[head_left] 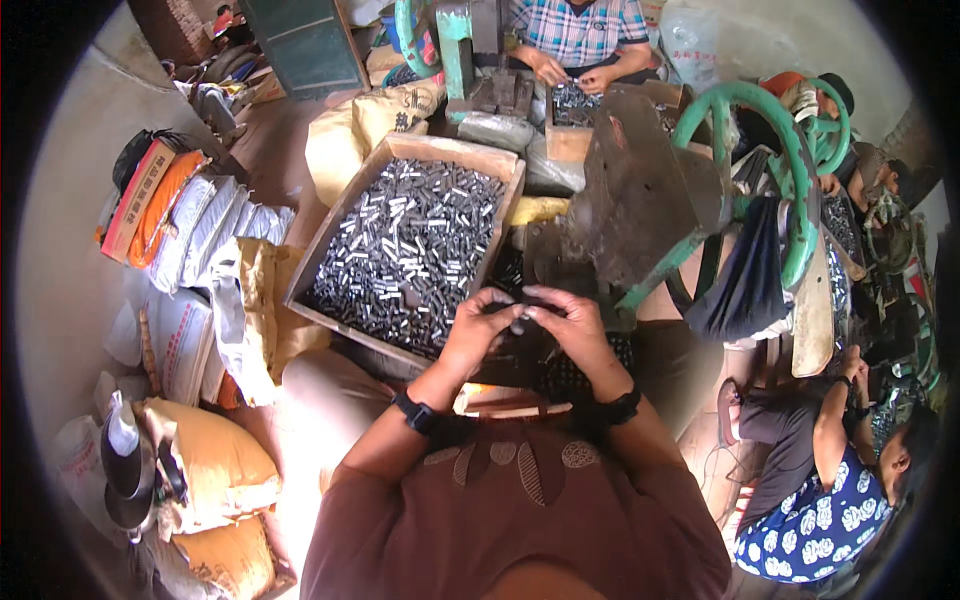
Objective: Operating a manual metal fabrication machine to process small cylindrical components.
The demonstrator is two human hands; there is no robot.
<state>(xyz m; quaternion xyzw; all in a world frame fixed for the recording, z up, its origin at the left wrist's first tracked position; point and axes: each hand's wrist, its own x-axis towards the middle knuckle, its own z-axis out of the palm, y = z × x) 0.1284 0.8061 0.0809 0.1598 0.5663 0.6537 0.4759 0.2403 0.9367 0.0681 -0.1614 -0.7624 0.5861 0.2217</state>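
Note:
My left hand (482,328) and my right hand (572,326) meet in front of my chest, thumbs and fingertips pinched close together. Something small and dark shows between the fingertips, too small to make out. Just left of them stands a shallow wooden tray (302,279) heaped with short metal tubes (405,245), some shiny and some dark. Right beyond my fingers is the dark metal base (556,254) of a hand press. Its heavy body (640,185) rises ahead to the right, with a curved green handle (800,190) from which a dark cloth (742,275) hangs.
Across from me a person in a checked shirt (580,32) works at a wooden box (568,143) of metal parts beside another green press (455,55). At right, a person in a blue flowered top (815,525) sits low. Sacks (215,465) line the left wall.

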